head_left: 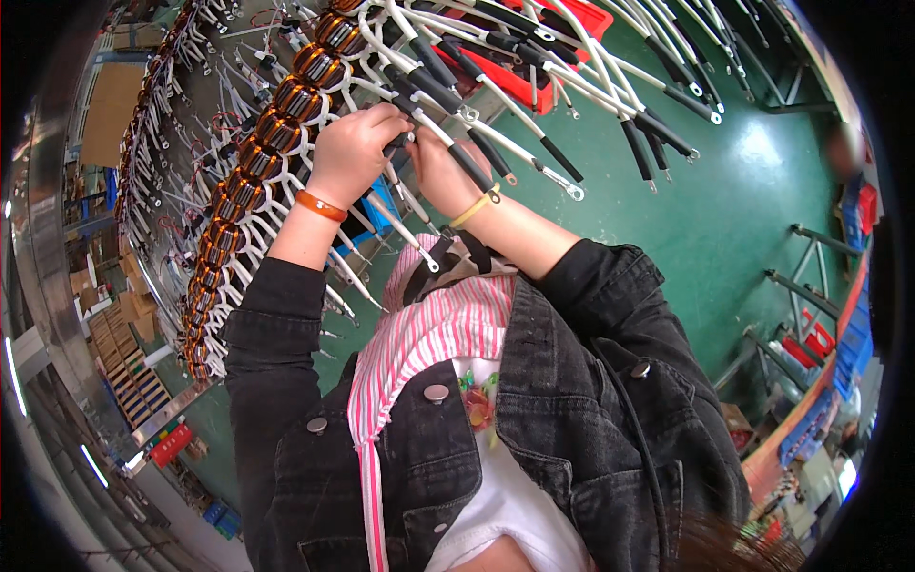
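Both my hands meet among the white leads of a long row of copper-wound ring coils (276, 129). My left hand (353, 148), with an orange bangle at its wrist, is closed, its fingertips pinching a short black sleeve (396, 143). Close against it, my right hand (445, 176) has curled fingers, partly covered by a black-sleeved lead (469, 164) hanging in front. What those fingers grip is hidden. Around them, more white leads end in black sleeves and metal ring terminals (573, 192).
A red crate (593, 19) sits behind the leads at the top. Below my hands is a blue bin (377, 217). Another row of coils (143, 124) runs along the left. Metal stands (805, 276) stand on the green floor (715, 248) at right; wooden pallets (129, 357) lie at left.
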Available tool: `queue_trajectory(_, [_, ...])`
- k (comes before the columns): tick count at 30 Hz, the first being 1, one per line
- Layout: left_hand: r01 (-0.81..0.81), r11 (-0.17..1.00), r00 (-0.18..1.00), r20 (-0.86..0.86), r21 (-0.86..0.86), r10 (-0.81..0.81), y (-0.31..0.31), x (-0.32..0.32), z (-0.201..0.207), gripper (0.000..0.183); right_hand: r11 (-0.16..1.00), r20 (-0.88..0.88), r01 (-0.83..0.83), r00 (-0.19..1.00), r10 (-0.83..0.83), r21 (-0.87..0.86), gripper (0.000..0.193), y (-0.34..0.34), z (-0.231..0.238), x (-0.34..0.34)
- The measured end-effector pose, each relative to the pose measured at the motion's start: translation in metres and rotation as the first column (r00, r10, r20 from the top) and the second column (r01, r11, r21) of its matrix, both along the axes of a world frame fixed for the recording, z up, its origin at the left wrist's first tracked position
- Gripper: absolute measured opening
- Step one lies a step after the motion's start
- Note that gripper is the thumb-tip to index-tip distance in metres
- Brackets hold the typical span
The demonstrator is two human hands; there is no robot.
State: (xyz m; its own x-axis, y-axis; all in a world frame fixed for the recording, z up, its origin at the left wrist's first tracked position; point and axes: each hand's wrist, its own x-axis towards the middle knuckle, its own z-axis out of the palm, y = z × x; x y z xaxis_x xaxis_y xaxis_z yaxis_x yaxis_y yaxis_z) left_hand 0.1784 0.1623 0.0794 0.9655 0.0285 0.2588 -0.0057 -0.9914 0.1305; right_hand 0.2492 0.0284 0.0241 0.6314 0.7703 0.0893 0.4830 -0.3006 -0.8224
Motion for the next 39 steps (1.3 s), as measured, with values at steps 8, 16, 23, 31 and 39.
queue_trajectory(8, [-0.013, 0.998, 0.999, -0.033, -0.056, 0.011, 0.001, 0.002, 0.004, 0.025, 0.940, -0.786, 0.157, -0.517, 0.339, 0.302, 0.035, -0.012, -0.024, 0.016])
queue_trajectory(16, [0.007, 0.997, 0.999, -0.047, -0.072, -0.011, 0.001, 0.002, 0.002, 0.024, 0.992, -0.845, -0.050, 0.521, 0.124, 0.115, 0.030, 0.006, -0.024, 0.003])
queue_trajectory(23, [-0.030, 0.992, 0.999, -0.036, -0.125, 0.026, -0.001, 0.003, 0.009, 0.026, 0.955, -0.925, 0.061, 0.276, 0.262, 0.289, 0.031, 0.011, -0.036, 0.004])
queue_trajectory(31, [-0.185, 0.932, 0.982, -0.020, -0.311, 0.188, 0.002, -0.006, 0.012, 0.025, 0.887, -0.813, 0.100, -0.363, 0.455, 0.452, 0.027, 0.014, -0.025, 0.010])
queue_trajectory(39, [-0.252, 0.921, 0.966, -0.027, -0.298, 0.256, 0.005, -0.014, 0.010, 0.019, 0.790, -0.696, 0.182, -0.387, 0.605, 0.586, 0.046, 0.012, -0.034, 0.019])
